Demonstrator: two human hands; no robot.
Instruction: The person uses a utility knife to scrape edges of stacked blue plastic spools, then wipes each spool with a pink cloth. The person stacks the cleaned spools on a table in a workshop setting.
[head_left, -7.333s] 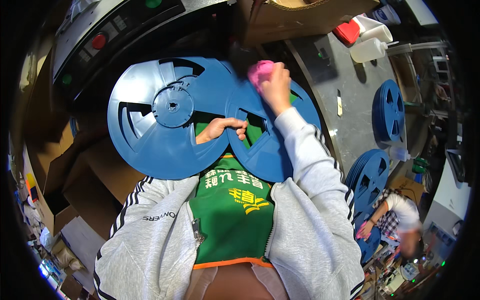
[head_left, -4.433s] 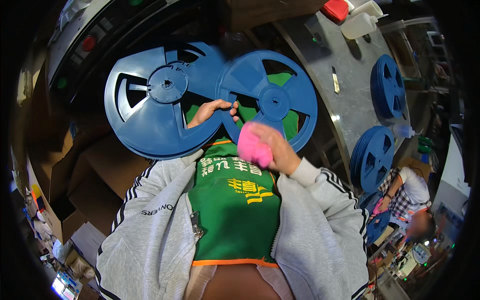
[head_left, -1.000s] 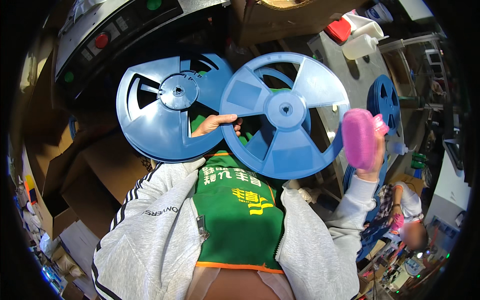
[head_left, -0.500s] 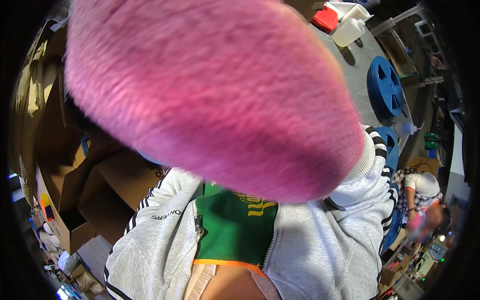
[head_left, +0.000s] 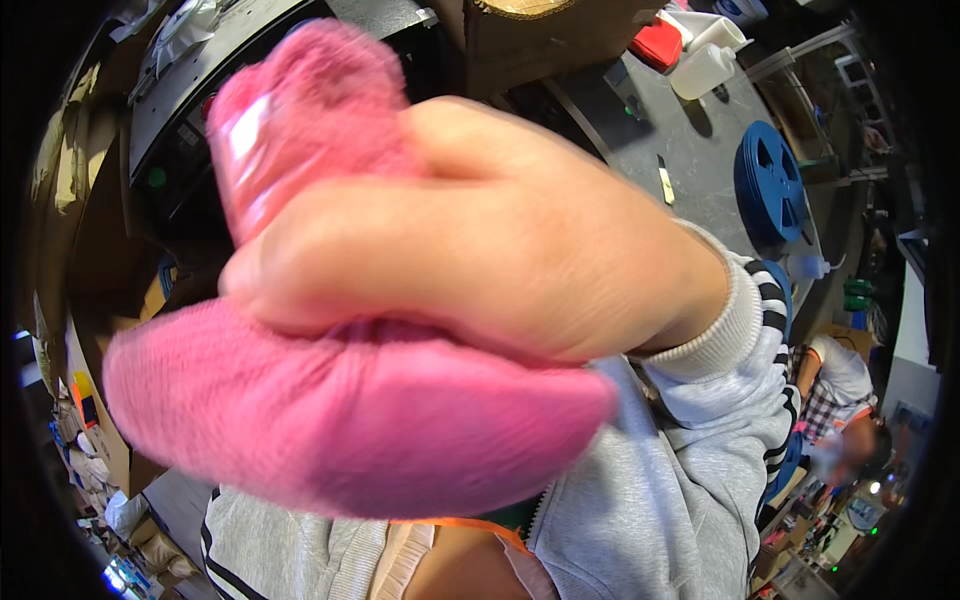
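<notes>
Very close to the camera, my right hand (head_left: 520, 230) is closed round a soft pink fuzzy cloth (head_left: 350, 420). It bulges out on both sides of my grip, with a rounded bunch at the upper left and a broader fold below. A shiny clear strip, like film or tape, lies on the upper bunch beside my fingers. The hand and cloth hide much of the middle of the view. I do not see my left hand; only part of the grey jacket's left side (head_left: 270, 540) shows below.
A grey table (head_left: 640, 130) at the upper right bears a white bottle (head_left: 703, 70), a red item (head_left: 656, 45), a thin knife-like tool (head_left: 666, 182) and a blue reel (head_left: 775, 180). A cardboard box (head_left: 560, 45) stands at the top. Another person (head_left: 840, 385) is at the far right.
The pink cloth has dropped lower and swung away from the camera, bringing my right hand's grip into sight. The box and dark equipment behind it now show.
</notes>
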